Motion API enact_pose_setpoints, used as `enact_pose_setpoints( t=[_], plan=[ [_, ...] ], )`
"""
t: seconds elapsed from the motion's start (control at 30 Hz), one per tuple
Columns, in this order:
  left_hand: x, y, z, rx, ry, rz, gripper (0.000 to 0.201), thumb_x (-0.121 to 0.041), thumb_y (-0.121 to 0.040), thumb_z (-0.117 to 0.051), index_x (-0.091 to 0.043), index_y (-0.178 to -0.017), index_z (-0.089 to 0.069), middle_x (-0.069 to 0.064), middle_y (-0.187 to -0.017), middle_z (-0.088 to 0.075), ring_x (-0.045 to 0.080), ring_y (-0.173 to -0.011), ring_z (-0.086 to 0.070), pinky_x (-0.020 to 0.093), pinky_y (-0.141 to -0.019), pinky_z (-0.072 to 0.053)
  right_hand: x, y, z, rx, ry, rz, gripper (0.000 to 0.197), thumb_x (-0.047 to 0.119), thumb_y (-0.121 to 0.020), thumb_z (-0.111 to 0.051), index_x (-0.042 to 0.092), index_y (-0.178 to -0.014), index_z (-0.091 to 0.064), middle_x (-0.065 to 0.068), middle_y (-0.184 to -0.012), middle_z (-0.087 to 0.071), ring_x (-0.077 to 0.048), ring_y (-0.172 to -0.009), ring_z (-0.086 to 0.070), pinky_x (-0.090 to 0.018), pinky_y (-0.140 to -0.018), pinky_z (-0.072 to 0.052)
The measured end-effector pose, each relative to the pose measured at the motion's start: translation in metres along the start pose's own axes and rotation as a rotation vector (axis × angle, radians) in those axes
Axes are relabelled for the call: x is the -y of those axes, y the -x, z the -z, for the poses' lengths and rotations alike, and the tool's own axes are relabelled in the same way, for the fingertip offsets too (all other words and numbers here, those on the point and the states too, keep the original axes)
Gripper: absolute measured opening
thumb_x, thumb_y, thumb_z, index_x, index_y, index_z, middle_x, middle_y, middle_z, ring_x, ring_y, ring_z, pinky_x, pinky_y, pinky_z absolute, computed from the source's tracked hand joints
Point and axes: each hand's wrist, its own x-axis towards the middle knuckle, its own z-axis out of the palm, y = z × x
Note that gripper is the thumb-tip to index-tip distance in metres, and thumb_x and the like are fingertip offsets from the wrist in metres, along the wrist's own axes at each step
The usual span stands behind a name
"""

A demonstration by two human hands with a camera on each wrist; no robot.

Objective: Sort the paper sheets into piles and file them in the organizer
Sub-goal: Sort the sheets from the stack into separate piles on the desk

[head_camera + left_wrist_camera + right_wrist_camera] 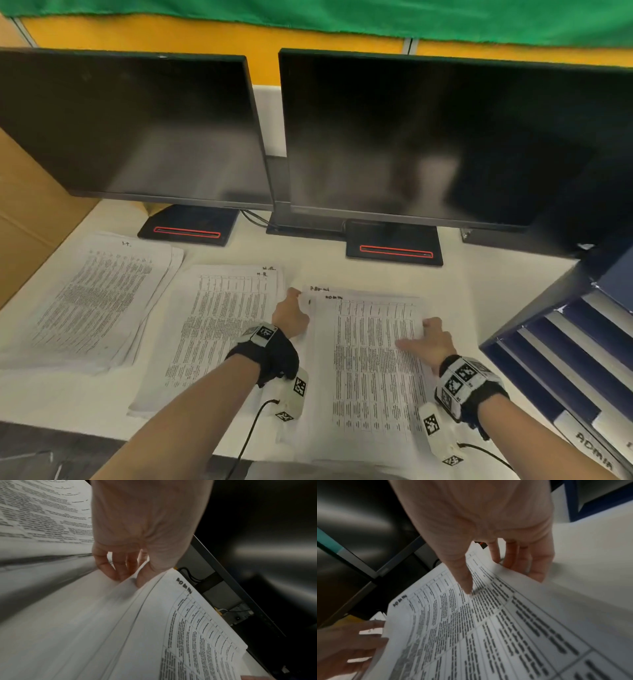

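Three piles of printed sheets lie on the white desk. The left pile (pixel 102 298) is marked I.T., the middle pile (pixel 219 325) H.R., and the right pile (pixel 370 363) ADMIN. My left hand (pixel 291 313) pinches the ADMIN pile's (pixel 171 615) left edge near the top corner, thumb above and fingers (pixel 118 572) curled under. My right hand (pixel 428 337) grips its right edge (pixel 488 622), thumb (pixel 465 582) on the print and fingers (pixel 527 563) below. The edges are lifted slightly. The blue organizer (pixel 561 363) stands at the right, with a slot labelled ADMIN (pixel 594 454).
Two dark monitors (pixel 144 130) (pixel 445 137) on black stands (pixel 188 226) (pixel 394 245) line the back of the desk (pixel 308 253). A cardboard box (pixel 30 219) stands at the far left. The desk's front edge is close to my body.
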Motion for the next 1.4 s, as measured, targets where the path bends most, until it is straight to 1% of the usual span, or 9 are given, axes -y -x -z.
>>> enact_pose_setpoints(
  t=[0.23,0.47,0.57,0.67,0.77,0.83,1.03,1.23,1.4],
  plan=[
    [0.022,-0.014,0.036,-0.138,-0.015,0.063,0.05,0.0,-0.085,-0.049,-0.011,-0.132,-0.034,0.021,-0.11,-0.061,0.036,-0.101,-0.06,0.042,-0.087,-0.052,0.03,0.008,-0.032,-0.07,-0.059,0.118,0.028,0.009,-0.074,-0.067,0.015,-0.097,-0.05,-0.009,-0.099,-0.061,-0.026,-0.081,-0.062,-0.038,-0.07,-0.056],
    [0.038,-0.023,0.065,-0.243,-0.086,0.086,0.049,0.002,-0.085,-0.05,-0.012,-0.131,-0.038,0.02,-0.109,-0.062,0.036,-0.099,-0.061,0.039,-0.081,-0.05,0.056,0.001,-0.057,-0.022,-0.112,0.186,0.021,0.009,-0.078,-0.066,0.015,-0.095,-0.056,-0.006,-0.102,-0.059,-0.024,-0.088,-0.062,-0.031,-0.077,-0.052],
    [0.036,-0.023,0.066,-0.243,-0.14,0.072,0.057,0.002,-0.085,-0.049,-0.011,-0.138,-0.032,0.018,-0.123,-0.053,0.035,-0.109,-0.057,0.038,-0.088,-0.048,0.053,-0.005,-0.051,-0.038,-0.099,0.181,0.012,0.006,-0.079,-0.061,0.014,-0.088,-0.058,-0.011,-0.103,-0.063,-0.028,-0.092,-0.063,-0.037,-0.083,-0.054],
    [0.03,-0.019,0.056,-0.301,-0.251,-0.018,0.069,-0.006,-0.087,-0.052,-0.013,-0.146,-0.018,0.015,-0.142,-0.027,0.035,-0.121,-0.044,0.041,-0.098,-0.044,0.045,-0.01,-0.034,-0.095,-0.041,0.171,0.013,0.002,-0.082,-0.054,0.011,-0.087,-0.062,-0.013,-0.105,-0.065,-0.028,-0.096,-0.062,-0.036,-0.087,-0.052],
    [0.024,-0.019,0.045,-0.392,-0.507,-0.32,0.062,-0.027,-0.085,-0.058,-0.018,-0.14,-0.03,0.01,-0.136,-0.033,0.028,-0.118,-0.04,0.043,-0.095,-0.043,0.036,-0.014,-0.004,-0.105,0.074,0.125,0.017,0.003,-0.085,-0.05,0.007,-0.095,-0.063,-0.015,-0.106,-0.065,-0.031,-0.094,-0.062,-0.032,-0.082,-0.052],
    [0.018,-0.02,0.04,-0.312,-0.612,-0.449,0.06,-0.034,-0.08,-0.062,-0.023,-0.133,-0.036,0.006,-0.131,-0.038,0.025,-0.115,-0.041,0.042,-0.097,-0.037,0.028,-0.015,0.021,-0.129,0.146,0.063,0.022,0.002,-0.086,-0.047,0.002,-0.104,-0.061,-0.018,-0.111,-0.061,-0.034,-0.1,-0.059,-0.033,-0.083,-0.049],
    [0.008,-0.024,0.032,-0.201,-0.707,-0.459,0.071,-0.036,-0.079,-0.062,-0.022,-0.14,-0.028,0.006,-0.137,-0.035,0.027,-0.122,-0.037,0.044,-0.103,-0.032,0.002,-0.021,0.064,-0.183,0.262,-0.01,0.012,0.003,-0.089,-0.043,0.001,-0.094,-0.054,-0.022,-0.112,-0.06,-0.032,-0.092,-0.056,-0.031,-0.074,-0.041],
    [-0.012,-0.008,0.013,-0.295,-0.646,-0.727,0.047,-0.032,-0.093,-0.044,-0.022,-0.138,-0.035,0.003,-0.134,-0.041,0.023,-0.116,-0.042,0.039,-0.1,-0.037,0.005,-0.02,0.049,-0.106,0.174,-0.031,0.024,0.0,-0.09,-0.041,-0.009,-0.107,-0.056,-0.02,-0.112,-0.058,-0.035,-0.103,-0.054,-0.035,-0.089,-0.043],
    [-0.019,-0.015,-0.003,-0.198,-0.678,-0.605,0.061,-0.03,-0.085,-0.056,-0.024,-0.14,-0.03,0.002,-0.138,-0.036,0.025,-0.124,-0.035,0.04,-0.101,-0.033,0.014,-0.016,0.03,-0.105,0.11,0.009,0.024,0.007,-0.089,-0.047,0.0,-0.107,-0.061,-0.018,-0.113,-0.062,-0.031,-0.101,-0.057,-0.033,-0.09,-0.045]
  ],
)
